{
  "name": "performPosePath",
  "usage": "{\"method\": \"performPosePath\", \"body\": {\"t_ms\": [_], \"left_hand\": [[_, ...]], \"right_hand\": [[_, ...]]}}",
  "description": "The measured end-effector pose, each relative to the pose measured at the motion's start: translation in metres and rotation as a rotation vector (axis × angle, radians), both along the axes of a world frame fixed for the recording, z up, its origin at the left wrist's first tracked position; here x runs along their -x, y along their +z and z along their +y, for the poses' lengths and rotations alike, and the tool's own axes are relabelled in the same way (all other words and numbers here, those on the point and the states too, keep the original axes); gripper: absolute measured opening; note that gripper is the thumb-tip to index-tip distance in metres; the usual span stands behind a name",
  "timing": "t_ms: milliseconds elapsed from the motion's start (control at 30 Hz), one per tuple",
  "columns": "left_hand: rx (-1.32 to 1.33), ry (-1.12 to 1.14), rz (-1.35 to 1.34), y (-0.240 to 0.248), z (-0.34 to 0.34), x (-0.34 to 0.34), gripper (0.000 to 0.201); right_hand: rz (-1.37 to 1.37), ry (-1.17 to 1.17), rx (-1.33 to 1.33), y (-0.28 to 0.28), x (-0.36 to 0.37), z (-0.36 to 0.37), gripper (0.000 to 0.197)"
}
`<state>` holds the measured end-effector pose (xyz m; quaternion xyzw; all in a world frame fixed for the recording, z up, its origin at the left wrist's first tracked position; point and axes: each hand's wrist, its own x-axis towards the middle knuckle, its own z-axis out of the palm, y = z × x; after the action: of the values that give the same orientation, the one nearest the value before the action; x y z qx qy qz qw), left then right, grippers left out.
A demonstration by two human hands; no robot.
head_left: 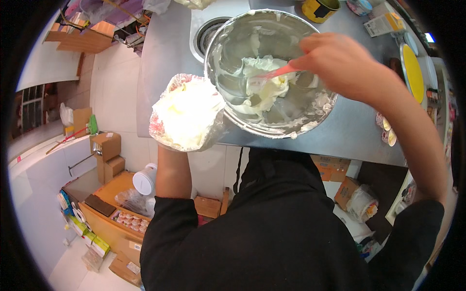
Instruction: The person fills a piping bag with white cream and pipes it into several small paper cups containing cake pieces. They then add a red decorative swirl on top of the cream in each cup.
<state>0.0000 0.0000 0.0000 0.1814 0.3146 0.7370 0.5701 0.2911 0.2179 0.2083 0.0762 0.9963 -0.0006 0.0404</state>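
A large metal mixing bowl (320,116) has whitish cream (267,99) smeared on its walls and piled at the bottom. Closed around the handle of a pink-red spatula (286,69), my right hand (335,60) is over the bowl's right side, slightly blurred. The spatula's far end is in the cream. Left of the bowl, a clear plastic bag (213,138) heaped with bright white cream rests on my left hand (157,127). The bag covers most of that hand, and only pinkish patches show through the plastic. The bag's right side is against the bowl's rim.
The bowl stands on a metal worktop (357,133). Behind it are a round metal ring (199,41), a yellow tin (320,9) and a small carton (383,24). A yellow disc (411,72) is at the right. Cardboard boxes (107,145), eggs (131,220) and a white tub (144,180) are lower left.
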Motion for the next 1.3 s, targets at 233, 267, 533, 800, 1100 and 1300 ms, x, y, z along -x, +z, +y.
{"method": "performPosePath", "body": {"t_ms": [233, 267, 533, 800, 1100, 1300], "left_hand": [[0.035, 0.021, -0.028, 0.008, -0.016, -0.008, 0.037], [0.018, -0.006, -0.040, 0.009, -0.008, -0.012, 0.037], [0.034, -0.001, -0.109, 0.022, -0.019, -0.022, 0.035], [0.010, -0.067, -0.296, 0.045, -0.004, -0.048, 0.033], [-0.022, -0.139, -0.450, 0.066, 0.008, -0.063, 0.031], [-0.047, -0.141, -0.516, 0.077, 0.012, -0.062, 0.029]], "right_hand": [[0.143, 0.159, 0.022, 0.012, 0.026, -0.011, 0.026], [0.074, 0.139, -0.020, -0.012, 0.019, -0.006, 0.026], [-0.019, 0.041, 0.177, 0.036, 0.013, -0.008, 0.018], [-0.158, -0.158, -0.069, 0.022, 0.009, -0.002, 0.012], [-0.656, -0.238, 0.234, 0.003, 0.015, -0.019, 0.039], [-0.555, -0.438, 0.813, 0.016, 0.006, -0.035, 0.045]]}}
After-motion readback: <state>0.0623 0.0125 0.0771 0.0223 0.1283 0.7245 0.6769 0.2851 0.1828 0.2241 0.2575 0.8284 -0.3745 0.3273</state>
